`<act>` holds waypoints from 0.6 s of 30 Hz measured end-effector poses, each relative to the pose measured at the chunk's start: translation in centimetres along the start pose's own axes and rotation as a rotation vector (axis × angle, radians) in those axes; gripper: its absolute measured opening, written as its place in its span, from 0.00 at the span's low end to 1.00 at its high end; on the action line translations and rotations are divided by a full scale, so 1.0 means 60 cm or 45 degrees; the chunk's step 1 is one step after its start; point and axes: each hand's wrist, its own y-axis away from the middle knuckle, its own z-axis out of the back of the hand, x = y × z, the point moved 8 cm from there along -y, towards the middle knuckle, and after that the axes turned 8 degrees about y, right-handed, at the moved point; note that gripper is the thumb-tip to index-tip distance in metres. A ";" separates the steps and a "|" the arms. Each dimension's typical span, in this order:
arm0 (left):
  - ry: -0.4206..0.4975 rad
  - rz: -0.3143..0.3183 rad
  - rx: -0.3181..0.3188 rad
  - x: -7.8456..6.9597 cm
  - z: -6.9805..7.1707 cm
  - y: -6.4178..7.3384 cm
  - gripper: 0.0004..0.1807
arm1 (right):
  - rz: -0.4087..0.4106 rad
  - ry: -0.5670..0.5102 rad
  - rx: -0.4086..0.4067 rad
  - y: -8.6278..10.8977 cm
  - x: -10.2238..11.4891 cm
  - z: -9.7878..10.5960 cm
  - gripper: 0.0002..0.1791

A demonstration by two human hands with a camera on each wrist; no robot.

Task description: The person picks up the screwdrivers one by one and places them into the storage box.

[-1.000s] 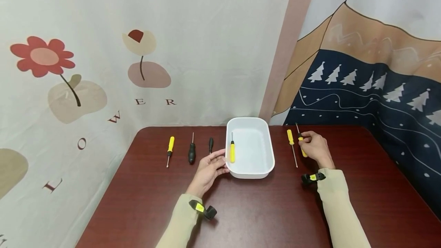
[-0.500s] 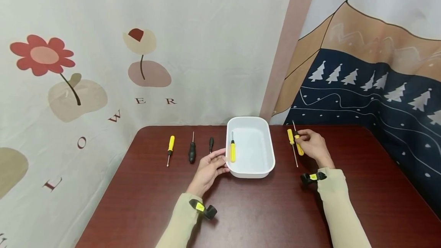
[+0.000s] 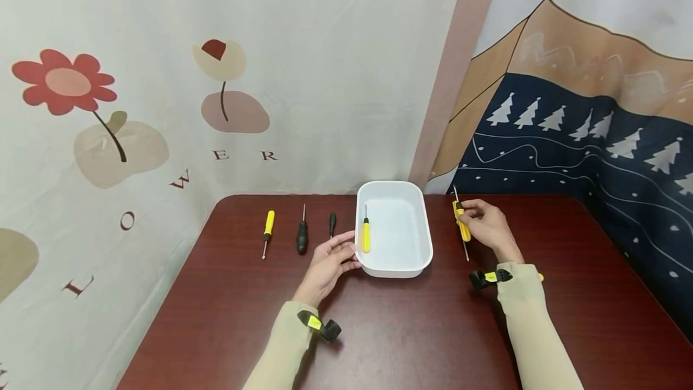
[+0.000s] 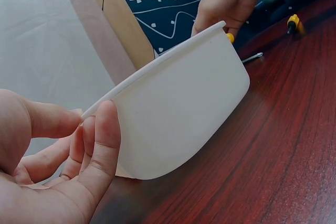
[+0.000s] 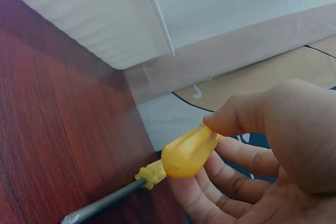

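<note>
My left hand (image 3: 327, 263) pinches the near-left rim of a white plastic tray (image 3: 400, 272), thumb and fingers on either side of it in the left wrist view. Inside the tray, along its left wall, lies a yellow-handled screwdriver (image 3: 366, 238). To the right of the tray, my right hand (image 3: 489, 227) holds another yellow-handled screwdriver (image 5: 189, 153) between thumb and fingers, its shaft pointing away. Beneath it on the table lies a further yellow screwdriver (image 5: 152, 175), handle to the back and shaft toward me, overlapped by the held one in the head view.
Left of the tray on the dark red table (image 3: 411, 330) lie a yellow-and-black screwdriver (image 3: 268, 227), a black screwdriver (image 3: 302, 238) and a small black-handled one (image 3: 332, 221). A yellow-and-black handle (image 4: 293, 23) shows near my right wrist. A printed curtain (image 3: 325, 77) hangs behind the table.
My right hand has shifted a little left with the held screwdriver, which now overlaps the one lying beside it. The left hand and tray have stayed put.
</note>
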 end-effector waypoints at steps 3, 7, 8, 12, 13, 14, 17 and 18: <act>-0.006 0.000 -0.004 -0.001 0.000 0.001 0.25 | -0.006 -0.006 0.007 -0.001 0.003 -0.001 0.23; -0.006 -0.002 -0.009 -0.002 0.000 0.001 0.25 | -0.012 -0.015 0.019 -0.001 0.007 -0.003 0.24; -0.006 -0.003 -0.008 -0.002 0.000 0.000 0.25 | -0.007 -0.018 0.017 -0.001 0.009 -0.003 0.24; -0.003 -0.002 -0.012 -0.002 0.001 -0.001 0.24 | 0.013 -0.025 0.006 0.002 0.018 -0.005 0.24; -0.003 -0.001 -0.011 -0.002 0.001 -0.001 0.24 | 0.018 -0.024 0.002 0.003 0.020 -0.005 0.24; -0.002 0.000 -0.013 -0.001 0.001 -0.001 0.24 | 0.022 -0.026 -0.002 0.003 0.022 -0.005 0.24; -0.005 0.001 -0.016 0.000 0.002 -0.001 0.24 | 0.028 -0.041 0.002 0.004 0.026 -0.007 0.24; -0.006 0.001 -0.017 0.000 0.002 -0.001 0.24 | 0.028 -0.046 0.004 0.004 0.027 -0.007 0.24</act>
